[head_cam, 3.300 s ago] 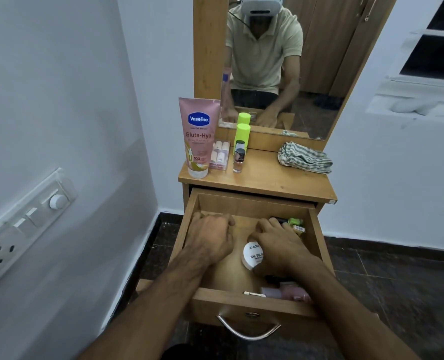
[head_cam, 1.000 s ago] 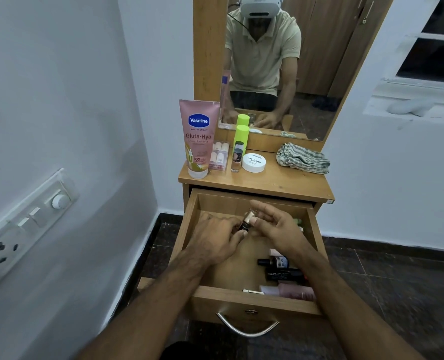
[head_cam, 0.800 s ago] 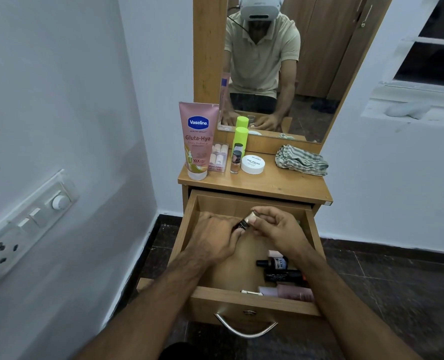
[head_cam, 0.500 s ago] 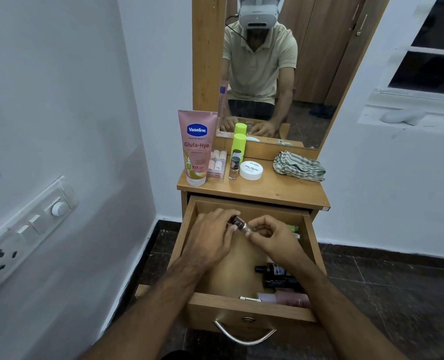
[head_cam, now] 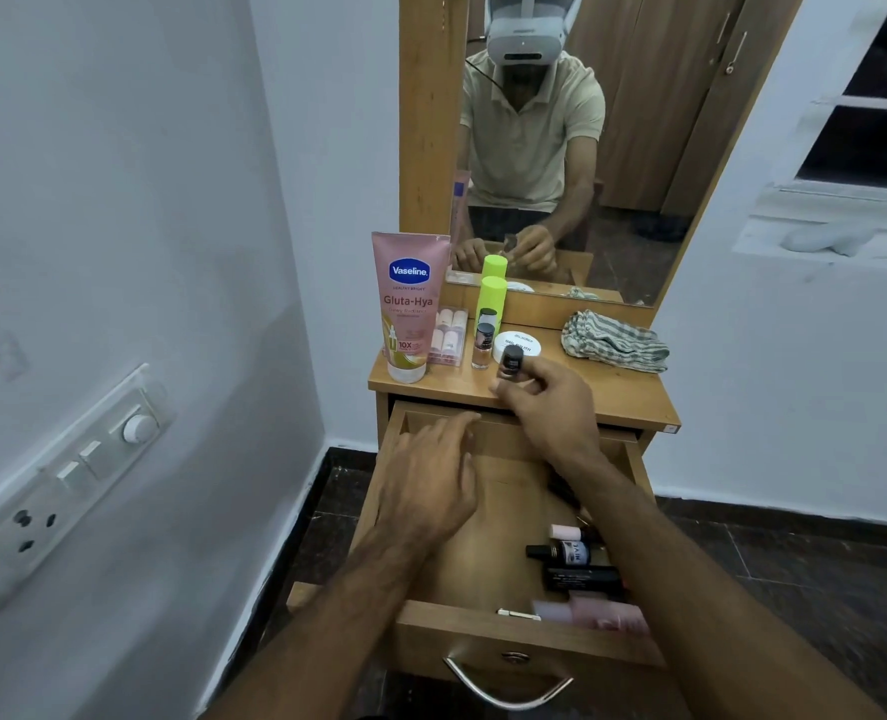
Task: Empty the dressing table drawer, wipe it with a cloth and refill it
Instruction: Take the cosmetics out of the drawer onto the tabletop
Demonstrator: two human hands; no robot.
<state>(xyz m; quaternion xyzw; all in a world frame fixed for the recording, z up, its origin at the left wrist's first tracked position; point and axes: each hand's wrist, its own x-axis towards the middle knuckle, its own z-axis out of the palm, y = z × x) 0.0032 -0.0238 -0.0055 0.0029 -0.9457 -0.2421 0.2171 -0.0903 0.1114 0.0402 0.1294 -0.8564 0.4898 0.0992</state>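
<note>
Since half a second ago, the small nail polish bottle (head_cam: 510,362) has been lifted out of the drawer (head_cam: 488,517) and brought up over the front edge of the table top (head_cam: 576,394); it had been held between both hands low over the drawer's back part. It is now pinched by its lower end in the curled fingers of the right hand (head_cam: 548,402), upright, dark cap up, just in front of the white round jar (head_cam: 521,346) and beside another small bottle (head_cam: 483,345). Whether its base touches the wood cannot be told. The left hand (head_cam: 431,485) has been left behind over the drawer, fingers relaxed and lightly spread, nothing held, fingertips near the back wall. In the drawer's right front corner a dark bottle (head_cam: 561,552), a black tube (head_cam: 581,578) and a pink item (head_cam: 594,613) are seen lying. On the table top the Vaseline tube (head_cam: 409,309), a green-capped bottle (head_cam: 492,298) and the striped cloth (head_cam: 613,344) are seen where they stood before.
</note>
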